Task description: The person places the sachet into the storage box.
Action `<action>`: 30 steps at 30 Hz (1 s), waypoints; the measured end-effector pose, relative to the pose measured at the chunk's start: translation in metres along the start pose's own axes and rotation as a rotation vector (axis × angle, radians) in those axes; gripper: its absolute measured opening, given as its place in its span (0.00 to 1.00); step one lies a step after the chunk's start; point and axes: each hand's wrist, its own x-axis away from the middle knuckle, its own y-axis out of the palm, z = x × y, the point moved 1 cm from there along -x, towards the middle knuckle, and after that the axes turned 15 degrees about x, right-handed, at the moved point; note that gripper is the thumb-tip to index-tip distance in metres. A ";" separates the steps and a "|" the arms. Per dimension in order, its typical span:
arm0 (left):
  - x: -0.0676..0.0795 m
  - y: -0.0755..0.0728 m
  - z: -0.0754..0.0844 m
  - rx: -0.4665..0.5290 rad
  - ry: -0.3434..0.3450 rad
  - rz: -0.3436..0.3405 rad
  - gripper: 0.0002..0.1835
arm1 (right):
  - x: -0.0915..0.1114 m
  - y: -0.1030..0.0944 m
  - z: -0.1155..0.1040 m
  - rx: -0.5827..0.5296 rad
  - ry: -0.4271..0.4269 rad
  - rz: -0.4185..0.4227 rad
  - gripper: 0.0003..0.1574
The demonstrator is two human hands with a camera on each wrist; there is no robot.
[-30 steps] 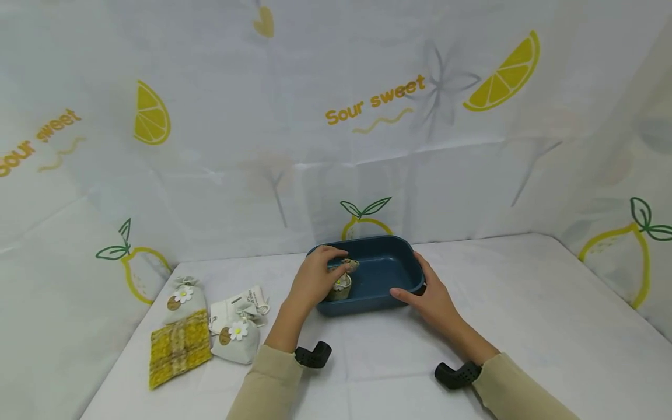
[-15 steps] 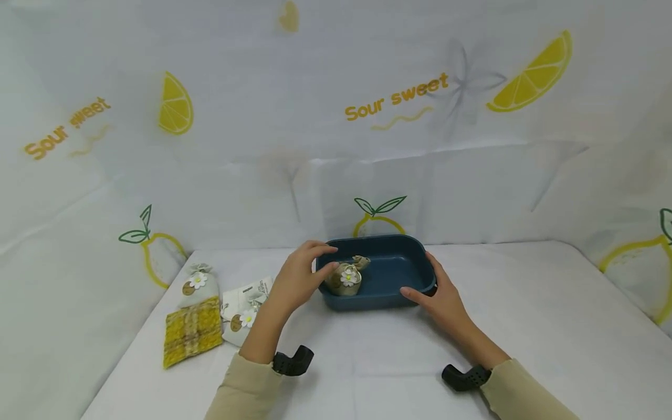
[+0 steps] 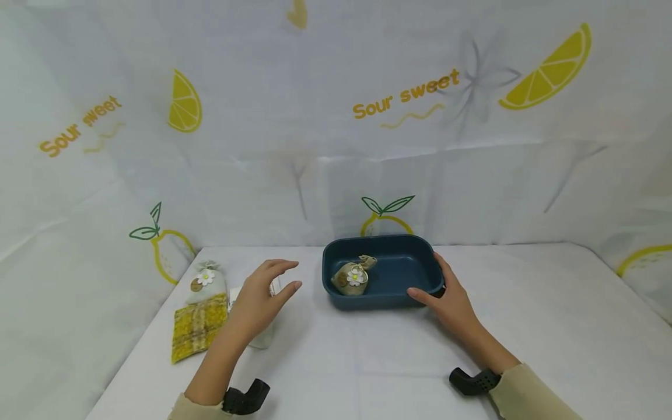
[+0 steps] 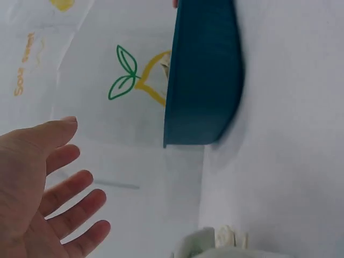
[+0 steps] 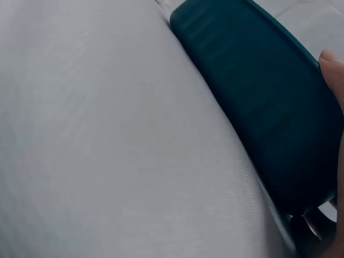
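Note:
A dark blue rectangular tub [image 3: 385,301] stands on the white-covered table. In its left end lies a beige drawstring pouch [image 3: 343,280] with a white flower on it. My right hand [image 3: 454,300] grips the tub's right end, thumb at the front rim and fingers round the side; the right wrist view shows the thumb [image 5: 332,72] against the tub wall. My left hand [image 3: 257,300] hovers left of the tub, fingers spread and holding nothing. Behind it a second pale pouch [image 3: 262,338] is mostly hidden.
At the left lie a pale grey drawstring pouch [image 3: 209,284] with a white flower and a yellow plaid cloth pouch [image 3: 199,326]. A lemon-printed white curtain [image 3: 336,192] hangs along the table's back edge.
My left hand has let go of the beige pouch, leaving it in the tub, and moved left toward the other pouches. The right hand stays on the tub.

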 end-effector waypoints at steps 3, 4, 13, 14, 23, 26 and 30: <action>0.015 -0.005 -0.009 0.024 0.068 0.100 0.25 | 0.002 0.000 0.001 0.007 0.002 -0.001 0.67; 0.020 -0.006 -0.012 0.031 0.092 0.129 0.26 | 0.003 0.001 0.001 0.008 0.002 -0.003 0.67; 0.045 -0.012 -0.041 0.000 0.034 0.090 0.37 | 0.007 -0.004 0.001 0.022 0.017 -0.005 0.67; 0.046 -0.011 -0.045 -0.023 0.010 0.082 0.38 | 0.007 -0.005 0.000 0.022 0.016 -0.006 0.67; 0.045 0.004 -0.067 -0.132 -0.229 0.114 0.49 | 0.002 -0.004 -0.001 0.027 0.014 -0.007 0.68; 0.047 0.009 -0.074 -0.160 -0.263 0.084 0.53 | 0.000 -0.003 -0.001 0.029 0.016 -0.012 0.68; 0.049 0.014 -0.084 -0.212 -0.197 0.081 0.52 | -0.002 -0.002 -0.001 0.036 0.020 -0.018 0.68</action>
